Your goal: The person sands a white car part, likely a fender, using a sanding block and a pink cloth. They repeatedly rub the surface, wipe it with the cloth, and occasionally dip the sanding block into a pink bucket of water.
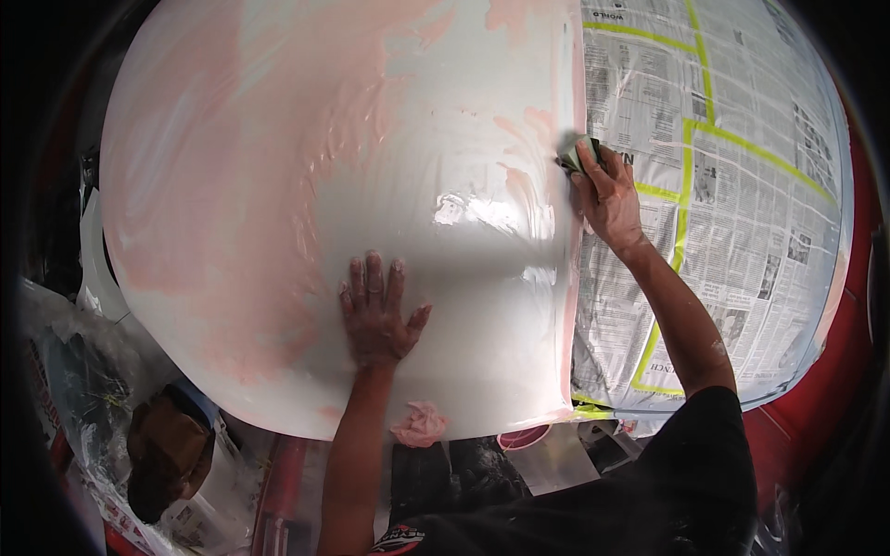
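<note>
likely the small green-and-dark pad (572, 160) is light and a little springy, though its exact make is too small to tell. it sits right of centre in the upper half of the frame, at the right hand (607, 196), whose fingers close over it from the lower right. that hand grasps it, with the pad at the fingertips. the best hold seems to be across its back and sides, leaving the underside flat; dust or wet could make it slip.

beneath it, the pale panel (431, 329), smeared with pink, fills the left and middle of the frame. it looks stiff, broad and smoothly curved, too big to grip, so a flat palm suits it best; its glossy patches near the centre may be slick. the left hand (375, 320) lies on it below centre, fingers spread, holding nothing, well apart from the pad, which is up and to the right.

newspaper (742, 269) covers the right of the frame, just beside the pad, and looks thin enough to tear. a crumpled pink cloth (419, 424) rests at the panel's lower edge.
</note>
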{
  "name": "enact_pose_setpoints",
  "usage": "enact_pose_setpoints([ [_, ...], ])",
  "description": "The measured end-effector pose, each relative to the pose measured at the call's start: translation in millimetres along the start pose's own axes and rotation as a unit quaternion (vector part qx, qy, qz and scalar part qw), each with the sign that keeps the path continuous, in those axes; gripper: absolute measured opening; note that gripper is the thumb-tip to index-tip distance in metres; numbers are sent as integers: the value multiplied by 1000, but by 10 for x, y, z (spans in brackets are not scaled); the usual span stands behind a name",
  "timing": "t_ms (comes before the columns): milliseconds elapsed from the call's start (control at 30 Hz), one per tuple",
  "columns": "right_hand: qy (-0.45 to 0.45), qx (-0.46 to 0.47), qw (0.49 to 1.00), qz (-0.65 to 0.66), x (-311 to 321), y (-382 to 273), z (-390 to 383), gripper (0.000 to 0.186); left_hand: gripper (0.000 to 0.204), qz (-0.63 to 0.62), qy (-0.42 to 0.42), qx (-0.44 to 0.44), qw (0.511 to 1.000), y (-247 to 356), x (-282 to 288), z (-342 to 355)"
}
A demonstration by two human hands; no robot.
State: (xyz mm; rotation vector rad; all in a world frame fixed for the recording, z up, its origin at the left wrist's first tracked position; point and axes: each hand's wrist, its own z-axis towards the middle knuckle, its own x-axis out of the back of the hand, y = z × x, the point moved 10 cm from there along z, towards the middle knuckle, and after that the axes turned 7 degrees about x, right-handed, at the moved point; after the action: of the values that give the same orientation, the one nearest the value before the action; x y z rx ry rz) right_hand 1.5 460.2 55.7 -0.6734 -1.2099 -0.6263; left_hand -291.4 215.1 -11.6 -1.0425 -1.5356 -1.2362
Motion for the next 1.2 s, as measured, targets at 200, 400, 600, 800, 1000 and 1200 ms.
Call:
enact_pose_setpoints([
  [200,-2,-42,996,-73,-185,1091,1279,45,76,3,20,-19,1000,134,20,14],
  [400,27,-140,981,-132,-140,894,1161,28,73,-11,32,-27,999,227,22,75],
  [600,-26,-141,988,50,296,-1003,-1830,56,71,2,50,-20,999,147,143,56],
  [800,-50,-53,996,57,417,-1104,-2204,61,66,-7,98,-35,995,219,172,2],
  [1000,10,-137,989,-45,202,-122,-600,36,64,-8,144,-63,988,291,66,17],
  [1200,28,-107,994,-5,517,-1492,-2689,53,65,9,165,-69,984,85,109,-18],
])
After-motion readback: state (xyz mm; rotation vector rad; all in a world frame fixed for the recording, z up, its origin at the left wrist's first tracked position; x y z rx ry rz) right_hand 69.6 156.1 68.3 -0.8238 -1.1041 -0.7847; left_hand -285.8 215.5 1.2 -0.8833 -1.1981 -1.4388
